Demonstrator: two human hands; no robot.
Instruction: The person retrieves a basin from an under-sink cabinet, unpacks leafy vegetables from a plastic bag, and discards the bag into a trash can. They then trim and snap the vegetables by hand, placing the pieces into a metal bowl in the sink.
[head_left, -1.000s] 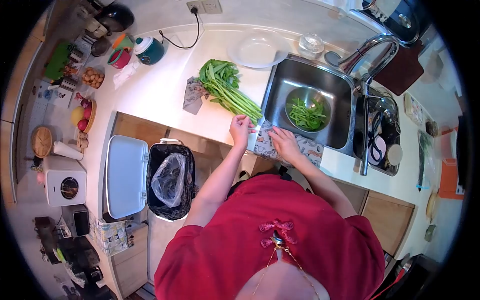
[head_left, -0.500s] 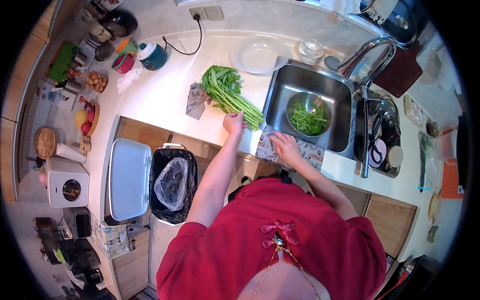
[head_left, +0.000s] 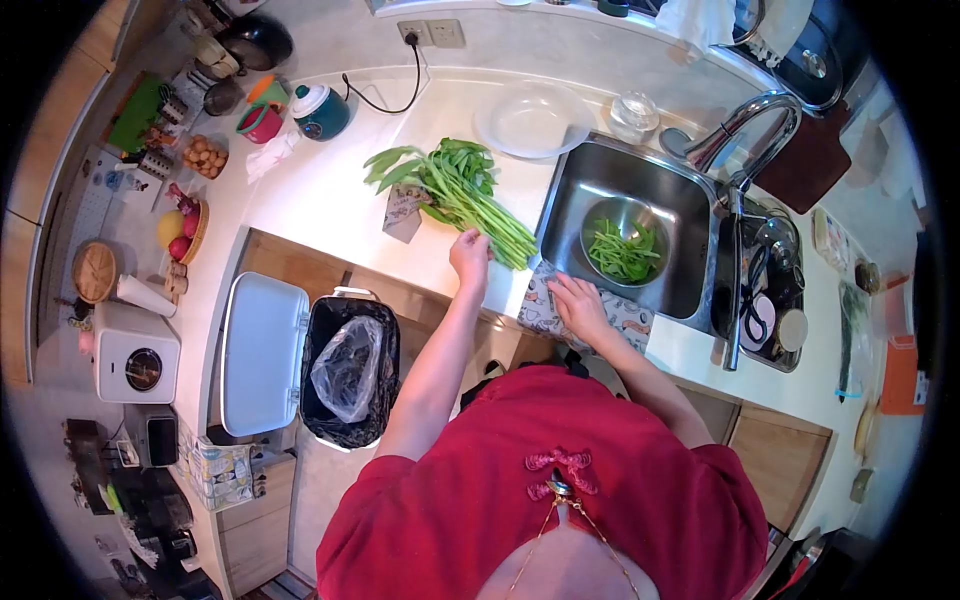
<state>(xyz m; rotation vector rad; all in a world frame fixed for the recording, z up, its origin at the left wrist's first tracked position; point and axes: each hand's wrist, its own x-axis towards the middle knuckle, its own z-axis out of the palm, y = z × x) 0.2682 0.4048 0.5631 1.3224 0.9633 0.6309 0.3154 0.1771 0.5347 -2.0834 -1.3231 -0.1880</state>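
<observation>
A bunch of long-stemmed leafy greens [head_left: 480,200] lies on the counter left of the sink, leaves away from me and stem ends near the sink's corner. My left hand [head_left: 470,257] is at the near side of the stems, fingers pinched together on what looks like one stalk; the fingertips are partly hidden. Over the counter's front edge hangs a grey patterned cloth [head_left: 628,318]. On it my right hand [head_left: 580,305] rests with fingers stretched out, holding nothing. Cut green pieces [head_left: 622,252] sit in a metal bowl [head_left: 598,212] inside the sink [head_left: 570,185].
A grey patterned piece [head_left: 402,222] lies beside the leaves. Behind stand a clear plate [head_left: 530,115] and a glass jar [head_left: 634,115]. The faucet [head_left: 745,140] arches right of the sink. An open, bag-lined bin [head_left: 345,375] stands below the counter at left.
Some leaves of the bunch now stick out farther left. My left hand has shifted slightly along the stems, its fingers pinched. My right hand stays on the cloth. The whole view has shifted a little.
</observation>
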